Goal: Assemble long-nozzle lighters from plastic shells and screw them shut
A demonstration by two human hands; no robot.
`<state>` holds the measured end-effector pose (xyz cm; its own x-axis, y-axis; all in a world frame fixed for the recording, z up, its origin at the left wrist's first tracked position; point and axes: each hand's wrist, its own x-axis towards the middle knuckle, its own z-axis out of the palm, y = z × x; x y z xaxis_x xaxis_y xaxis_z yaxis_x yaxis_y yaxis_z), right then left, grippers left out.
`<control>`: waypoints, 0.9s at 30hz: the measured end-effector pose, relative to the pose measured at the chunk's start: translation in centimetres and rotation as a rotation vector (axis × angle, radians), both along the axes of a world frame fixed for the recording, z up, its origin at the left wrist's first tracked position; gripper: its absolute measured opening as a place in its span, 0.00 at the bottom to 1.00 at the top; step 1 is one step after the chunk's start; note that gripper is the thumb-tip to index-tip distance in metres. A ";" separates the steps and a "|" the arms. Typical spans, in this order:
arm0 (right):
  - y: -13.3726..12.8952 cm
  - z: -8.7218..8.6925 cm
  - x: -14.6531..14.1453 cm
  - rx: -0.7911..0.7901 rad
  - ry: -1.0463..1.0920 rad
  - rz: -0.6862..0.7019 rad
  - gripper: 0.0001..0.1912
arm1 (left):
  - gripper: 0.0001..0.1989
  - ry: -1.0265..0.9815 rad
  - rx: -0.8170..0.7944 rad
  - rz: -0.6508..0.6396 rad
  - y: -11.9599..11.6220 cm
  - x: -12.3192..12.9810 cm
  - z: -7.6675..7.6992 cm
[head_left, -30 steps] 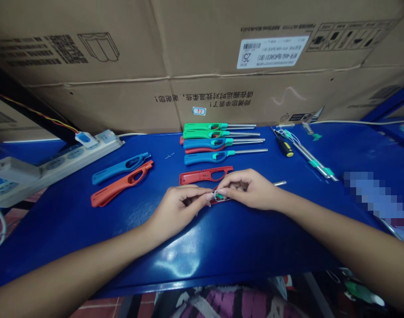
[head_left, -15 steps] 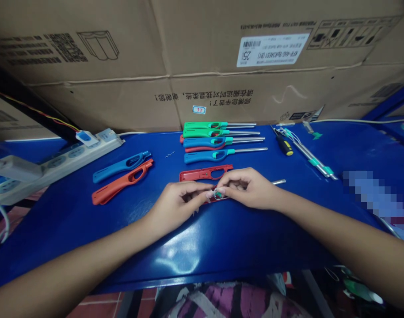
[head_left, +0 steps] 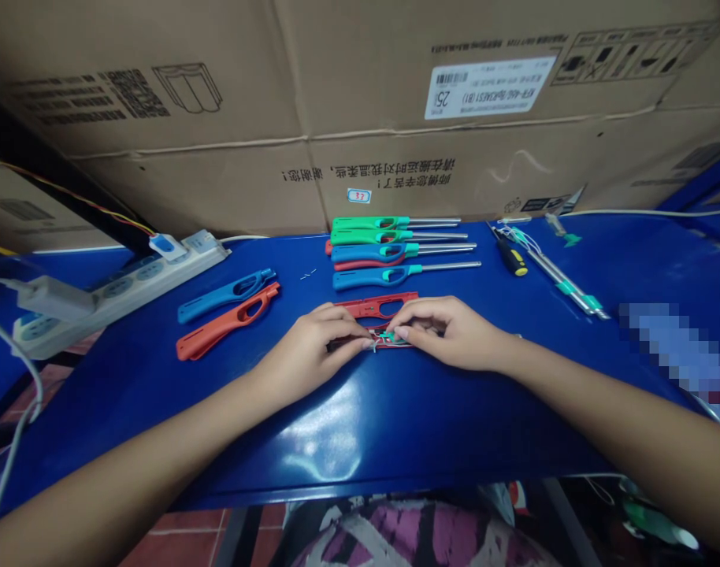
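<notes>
Between my two hands lies a red half shell (head_left: pixel 401 345) of a long-nozzle lighter, with thin white wires (head_left: pixel 376 342) and a small green part (head_left: pixel 388 336) at its middle. My left hand (head_left: pixel 316 346) is closed over the shell's left end, thumb and forefinger by the wires. With thumb and fingers together, my right hand (head_left: pixel 454 335) pinches the green part and covers the shell's right end. A second red half shell (head_left: pixel 360 307), hollow side up, rests just behind my fingers. What my curled fingers cover is hidden.
Several assembled lighters (head_left: pixel 384 277) lie in a row behind. Blue (head_left: pixel 224 295) and orange (head_left: pixel 227 323) handle shells sit left, beside a power strip (head_left: pixel 124 287). At right are a screwdriver (head_left: pixel 512 256) and metal tubes (head_left: pixel 564 285) with wires. A cardboard box (head_left: pixel 247 181) stands behind.
My fingertips have moved apart from each other. The green part and wires have come down onto the red half shell. The view has shifted slightly.
</notes>
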<state>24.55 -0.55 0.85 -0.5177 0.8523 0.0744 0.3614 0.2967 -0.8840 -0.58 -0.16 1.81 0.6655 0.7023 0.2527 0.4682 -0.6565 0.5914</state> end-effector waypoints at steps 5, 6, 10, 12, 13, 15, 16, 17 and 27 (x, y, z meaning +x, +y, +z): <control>0.0 0.0 0.0 0.023 -0.005 0.016 0.14 | 0.07 -0.026 0.113 -0.014 0.1 0.0 -0.4; 0.0 0.0 0.0 0.024 -0.003 0.018 0.14 | 0.07 -0.023 0.131 -0.018 0.1 0.0 -0.4; -0.1 0.0 -0.1 0.035 -0.005 0.018 0.14 | 0.07 0.025 0.199 -0.049 0.2 -0.2 -0.1; -0.2 0.0 -0.1 0.041 -0.010 0.016 0.14 | 0.08 0.042 0.204 -0.048 0.2 -0.4 0.0; -0.2 0.0 -0.1 0.043 -0.011 0.017 0.14 | 0.08 0.050 0.194 -0.040 0.1 -0.5 0.1; -0.2 0.0 -0.1 0.048 -0.010 0.019 0.14 | 0.10 0.077 0.156 -0.024 0.1 -0.7 0.3; -0.2 0.0 0.0 0.051 -0.011 0.019 0.13 | 0.10 0.096 0.134 -0.017 0.0 -0.8 0.4; -0.2 0.0 0.0 0.055 -0.012 0.018 0.13 | 0.10 0.115 0.111 -0.011 0.0 -0.9 0.5; -0.2 0.0 -0.2 0.068 -0.008 0.022 0.13 | 0.11 0.133 -0.032 0.009 0.3 -1.2 0.7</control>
<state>24.36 -0.70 0.82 -0.5368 0.8341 0.1270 0.3616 0.3634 -0.8586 -1.73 0.14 2.51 0.6856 0.7144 0.1400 0.5497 -0.6341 0.5439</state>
